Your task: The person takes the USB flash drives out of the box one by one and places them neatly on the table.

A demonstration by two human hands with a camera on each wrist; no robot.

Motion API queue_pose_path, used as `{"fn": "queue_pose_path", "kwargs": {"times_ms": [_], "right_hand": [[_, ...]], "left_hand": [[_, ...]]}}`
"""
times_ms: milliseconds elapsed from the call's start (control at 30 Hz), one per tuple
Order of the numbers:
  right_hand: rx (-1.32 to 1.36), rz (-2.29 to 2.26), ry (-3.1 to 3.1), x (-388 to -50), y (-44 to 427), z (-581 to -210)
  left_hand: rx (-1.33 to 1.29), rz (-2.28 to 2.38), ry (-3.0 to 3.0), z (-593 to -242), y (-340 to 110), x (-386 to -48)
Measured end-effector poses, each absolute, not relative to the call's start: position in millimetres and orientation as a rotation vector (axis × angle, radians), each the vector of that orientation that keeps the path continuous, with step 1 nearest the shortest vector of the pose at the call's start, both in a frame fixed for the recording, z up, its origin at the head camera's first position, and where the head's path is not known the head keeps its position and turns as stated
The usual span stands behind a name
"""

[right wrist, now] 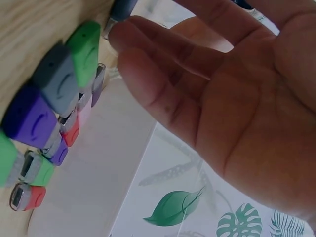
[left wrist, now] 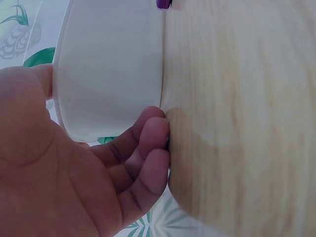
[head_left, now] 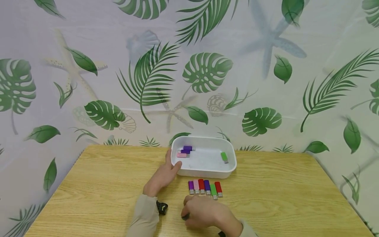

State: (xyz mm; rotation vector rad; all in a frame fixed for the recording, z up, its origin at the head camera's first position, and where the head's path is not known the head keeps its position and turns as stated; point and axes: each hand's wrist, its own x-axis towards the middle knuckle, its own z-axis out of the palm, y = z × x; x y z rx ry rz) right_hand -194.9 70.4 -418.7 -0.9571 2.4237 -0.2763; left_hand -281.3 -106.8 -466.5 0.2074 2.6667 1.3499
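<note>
My left hand [head_left: 163, 176] grips the left end of a white plastic tub [head_left: 204, 173], thumb at its front corner and index finger along its side. In the left wrist view the other fingers curl by the tub's base at the wooden tabletop. My right hand [head_left: 204, 210] is in front of the tub, pinching a dark USB stick [head_left: 185, 217]; the grip itself is partly hidden. A row of USB sticks, among them a red one [head_left: 201, 186], lies between hand and tub. Beneath the right hand, the right wrist view shows grey [right wrist: 57, 74] and purple [right wrist: 30, 118] USB sticks.
Inside the tub, purple [head_left: 188, 148] and pink [head_left: 182, 155] USB sticks lie at the left, a green one [head_left: 223, 156] at the right. A leaf-printed cloth [head_left: 207, 108] hangs directly behind the wooden table [head_left: 281, 197].
</note>
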Motion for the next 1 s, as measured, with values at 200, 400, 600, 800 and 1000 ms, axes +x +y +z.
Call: {"fn": "queue_pose_path", "kwargs": {"times_ms": [200, 400, 600, 800, 1000], "right_hand": [[-1.055, -0.297, 2.393, -200, 75, -426], [-1.049, -0.283, 2.394, -199, 75, -420], [-1.056, -0.272, 2.418, -197, 74, -417], [-1.054, -0.289, 2.431, -198, 77, -414], [-1.015, -0.347, 2.413, -201, 80, -415]], "left_hand": [[0.204, 1.339, 2.666, -466, -108, -280], [0.205, 1.334, 2.666, -466, -108, -280], [0.217, 1.336, 2.676, -465, -108, -280], [0.223, 1.324, 2.682, -466, -108, -281], [0.211, 1.314, 2.679, -465, -108, -281]]}}
